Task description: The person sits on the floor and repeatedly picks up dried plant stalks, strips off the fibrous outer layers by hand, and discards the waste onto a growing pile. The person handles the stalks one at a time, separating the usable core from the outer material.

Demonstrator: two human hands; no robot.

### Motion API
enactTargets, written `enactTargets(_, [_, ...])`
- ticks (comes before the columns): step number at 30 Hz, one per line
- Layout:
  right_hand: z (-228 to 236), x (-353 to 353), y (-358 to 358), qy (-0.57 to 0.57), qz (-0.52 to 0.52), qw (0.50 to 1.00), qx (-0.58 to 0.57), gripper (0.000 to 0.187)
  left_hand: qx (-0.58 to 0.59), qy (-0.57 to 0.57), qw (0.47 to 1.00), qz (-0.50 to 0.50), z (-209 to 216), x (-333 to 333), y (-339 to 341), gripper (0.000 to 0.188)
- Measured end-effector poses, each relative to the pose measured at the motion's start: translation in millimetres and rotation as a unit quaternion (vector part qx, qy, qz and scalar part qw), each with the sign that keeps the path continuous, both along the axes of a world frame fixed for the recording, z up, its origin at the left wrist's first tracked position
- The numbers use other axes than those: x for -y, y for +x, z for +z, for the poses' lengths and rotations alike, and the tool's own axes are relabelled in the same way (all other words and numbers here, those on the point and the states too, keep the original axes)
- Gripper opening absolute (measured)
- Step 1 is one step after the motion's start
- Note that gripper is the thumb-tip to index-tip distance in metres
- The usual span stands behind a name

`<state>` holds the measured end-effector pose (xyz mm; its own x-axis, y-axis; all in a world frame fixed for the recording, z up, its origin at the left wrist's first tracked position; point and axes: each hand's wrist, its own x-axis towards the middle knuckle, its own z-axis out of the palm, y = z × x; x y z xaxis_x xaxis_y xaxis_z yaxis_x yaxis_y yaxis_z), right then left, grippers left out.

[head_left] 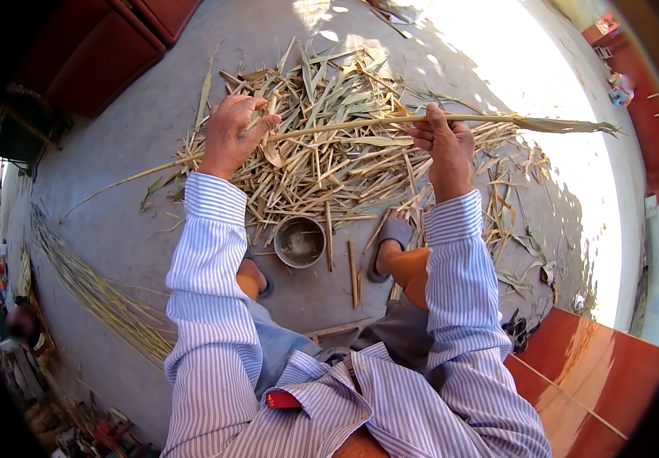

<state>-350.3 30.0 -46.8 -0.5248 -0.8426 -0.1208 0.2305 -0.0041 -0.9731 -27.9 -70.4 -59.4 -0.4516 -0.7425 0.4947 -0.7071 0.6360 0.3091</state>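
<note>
A person's two bare hands hold up a long, dry reed-like stalk [360,124] above a heap of cut stalks and leaves [360,179]. Over the heap's right half, the right hand [450,149] has its thumb and fingers pinched closed on the stalk. Over the heap's left edge, the left hand [230,137] has its fingers curled, with a gap between thumb and forefinger; the stalk passes at the palm, but whether it is gripped cannot be told.

Good handling probably means a light, steady pinch, the hands spread to keep the thin stalk straight, and the long ends clear of the heap.

The heap lies on a smooth grey floor [142,248]. On its near side sits a round bowl [299,266]; to its left, a bundle of long stalks [89,286]; beyond it at left, dark red furniture [108,61]; to its right, glaring sunlight.
</note>
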Motion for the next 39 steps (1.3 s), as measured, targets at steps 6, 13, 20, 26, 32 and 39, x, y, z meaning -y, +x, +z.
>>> enactTargets(6, [3.5,1.4,4.1,0.007,-0.014,1.000,-0.003,0.036,-0.099,0.115,0.986,-0.067,5.5,-14.5,-10.8,0.044])
enactTargets(13, [4.2,-0.2,7.0,0.001,-0.008,1.000,0.000,0.035,-0.255,0.363,0.894,-0.057,-9.7,-13.7,-17.7,0.019])
enactTargets(20, [2.1,1.3,8.3,-0.016,0.035,0.999,0.006,0.033,-0.414,0.359,0.835,0.047,-17.6,8.0,8.7,0.030])
enactTargets(26, [8.4,-1.1,28.0,-0.015,0.121,0.992,0.025,0.032,-0.041,-0.104,0.994,0.006,12.6,-16.5,-44.5,0.053])
enactTargets(32, [3.8,2.0,51.7,-0.045,0.202,0.975,0.080,0.027,-0.112,0.028,0.990,-0.083,15.7,-40.3,-82.2,0.024])
enactTargets(39, [6.9,-1.8,9.1,-0.063,0.087,0.989,0.099,0.028,-0.093,0.057,0.993,-0.034,6.8,-17.0,-24.0,0.019])
